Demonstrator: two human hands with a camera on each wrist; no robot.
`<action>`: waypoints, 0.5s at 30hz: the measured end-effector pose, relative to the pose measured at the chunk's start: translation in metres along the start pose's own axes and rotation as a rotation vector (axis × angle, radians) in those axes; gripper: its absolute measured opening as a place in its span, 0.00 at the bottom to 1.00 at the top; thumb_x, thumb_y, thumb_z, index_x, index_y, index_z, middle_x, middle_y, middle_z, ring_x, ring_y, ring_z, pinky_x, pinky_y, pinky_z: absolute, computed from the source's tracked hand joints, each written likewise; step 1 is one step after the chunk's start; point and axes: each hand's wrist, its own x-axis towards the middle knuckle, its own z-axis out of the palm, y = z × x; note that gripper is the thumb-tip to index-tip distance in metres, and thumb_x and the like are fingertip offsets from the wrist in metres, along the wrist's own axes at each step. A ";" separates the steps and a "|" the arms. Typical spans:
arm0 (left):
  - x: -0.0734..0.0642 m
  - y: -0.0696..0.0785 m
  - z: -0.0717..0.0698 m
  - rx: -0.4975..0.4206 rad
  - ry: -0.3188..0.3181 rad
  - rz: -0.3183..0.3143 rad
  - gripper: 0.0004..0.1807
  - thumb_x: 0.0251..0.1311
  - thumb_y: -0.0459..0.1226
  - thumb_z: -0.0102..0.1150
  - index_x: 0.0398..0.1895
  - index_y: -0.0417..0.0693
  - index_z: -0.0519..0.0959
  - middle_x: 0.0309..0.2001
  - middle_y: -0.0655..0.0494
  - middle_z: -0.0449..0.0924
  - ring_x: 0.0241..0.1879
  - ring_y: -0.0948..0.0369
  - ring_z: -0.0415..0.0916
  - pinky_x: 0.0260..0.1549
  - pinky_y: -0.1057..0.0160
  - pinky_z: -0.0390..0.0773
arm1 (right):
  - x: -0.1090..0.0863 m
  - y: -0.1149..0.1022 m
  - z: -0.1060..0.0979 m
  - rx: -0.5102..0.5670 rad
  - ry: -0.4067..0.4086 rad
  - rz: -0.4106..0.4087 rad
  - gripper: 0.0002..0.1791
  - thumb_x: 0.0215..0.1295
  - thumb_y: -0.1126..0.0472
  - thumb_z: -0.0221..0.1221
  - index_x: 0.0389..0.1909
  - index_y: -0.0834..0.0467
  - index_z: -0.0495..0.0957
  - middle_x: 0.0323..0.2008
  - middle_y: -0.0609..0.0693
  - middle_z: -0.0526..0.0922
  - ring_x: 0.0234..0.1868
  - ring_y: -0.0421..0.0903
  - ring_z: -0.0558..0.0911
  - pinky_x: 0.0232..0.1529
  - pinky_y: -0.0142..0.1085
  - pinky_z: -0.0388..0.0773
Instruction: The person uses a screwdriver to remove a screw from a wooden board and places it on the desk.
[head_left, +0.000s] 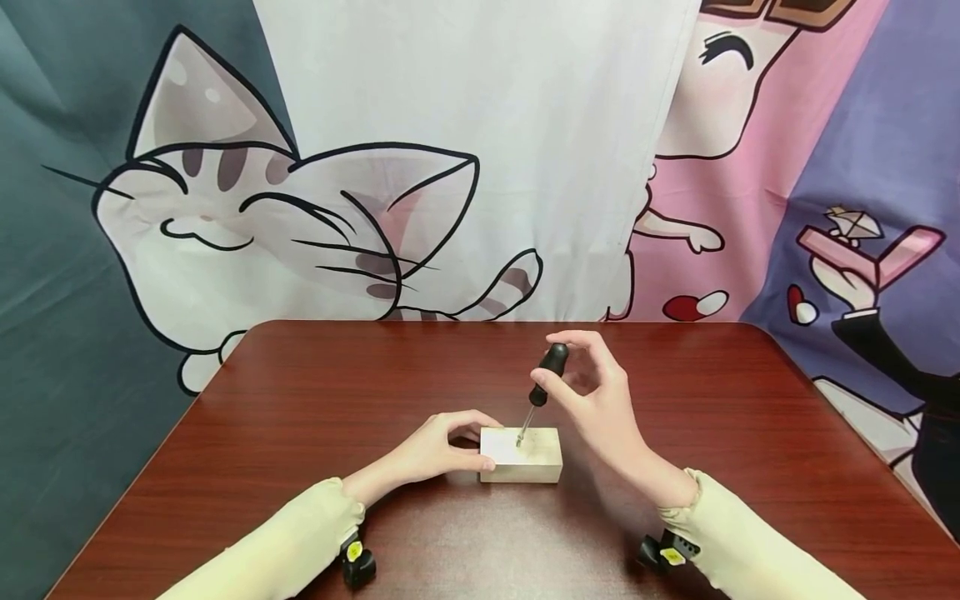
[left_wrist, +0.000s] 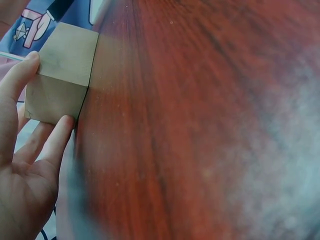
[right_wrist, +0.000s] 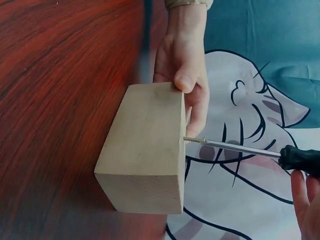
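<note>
My left hand point(head_left: 438, 446) grips the left end of a wooden block point(head_left: 521, 474), thumb at the near side and fingers around the far side. The block lies flat on the table point(head_left: 337, 375), its long front edge running roughly level with the table's far edge, and table surface stretches behind it and out to both sides.

With my right hand point(head_left: 603, 408) I pinch the black handle of a screwdriver point(head_left: 538, 395) between thumb and fingers, well above the block. The tool leans, handle to the right, and its slim metal shaft comes down to a screw point(right_wrist: 193, 140) near the middle of the top face. From the right wrist, a short threaded length shows standing out between that face and the shaft.

My right palm keeps apart from the block's right end, so that end's edges sit out in open space; my left fingertips are well short of the screw. Both cream sleeves point(head_left: 277, 542) reach in from the near side, and a small black device point(head_left: 358, 562) hangs under my left wrist. Past the far edge hangs a cloth point(head_left: 487, 75) printed with a cartoon cat.
</note>
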 end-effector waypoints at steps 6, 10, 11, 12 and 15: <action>-0.003 0.015 -0.002 -0.009 -0.004 -0.003 0.24 0.52 0.37 0.74 0.54 0.52 0.81 0.46 0.56 0.86 0.46 0.61 0.82 0.52 0.48 0.80 | 0.002 -0.004 -0.002 0.003 0.006 0.025 0.22 0.59 0.66 0.69 0.54 0.53 0.77 0.34 0.46 0.83 0.25 0.41 0.80 0.26 0.30 0.76; -0.007 0.029 -0.005 -0.008 -0.008 0.024 0.23 0.53 0.37 0.73 0.54 0.48 0.81 0.45 0.53 0.86 0.45 0.62 0.82 0.50 0.52 0.81 | 0.002 -0.004 -0.004 0.014 -0.014 0.019 0.22 0.58 0.68 0.68 0.54 0.55 0.77 0.35 0.45 0.83 0.26 0.40 0.81 0.27 0.30 0.77; -0.007 0.030 -0.005 -0.006 -0.009 0.023 0.23 0.53 0.37 0.73 0.54 0.48 0.81 0.45 0.53 0.86 0.45 0.62 0.82 0.50 0.53 0.81 | 0.002 -0.003 -0.005 0.020 -0.026 0.018 0.22 0.59 0.68 0.68 0.54 0.55 0.77 0.36 0.45 0.84 0.27 0.40 0.82 0.28 0.29 0.78; -0.007 0.030 -0.005 -0.006 -0.010 0.022 0.23 0.53 0.37 0.73 0.54 0.48 0.81 0.45 0.53 0.86 0.45 0.62 0.82 0.50 0.53 0.81 | 0.003 -0.003 -0.006 0.029 -0.045 0.015 0.22 0.60 0.68 0.67 0.55 0.55 0.76 0.38 0.45 0.84 0.30 0.40 0.83 0.31 0.29 0.80; -0.005 0.020 -0.003 -0.007 -0.009 0.007 0.23 0.53 0.37 0.74 0.54 0.50 0.81 0.46 0.54 0.86 0.45 0.62 0.82 0.51 0.54 0.81 | 0.004 0.000 -0.010 0.062 -0.125 -0.002 0.23 0.64 0.68 0.63 0.59 0.53 0.75 0.44 0.45 0.85 0.41 0.40 0.86 0.42 0.30 0.83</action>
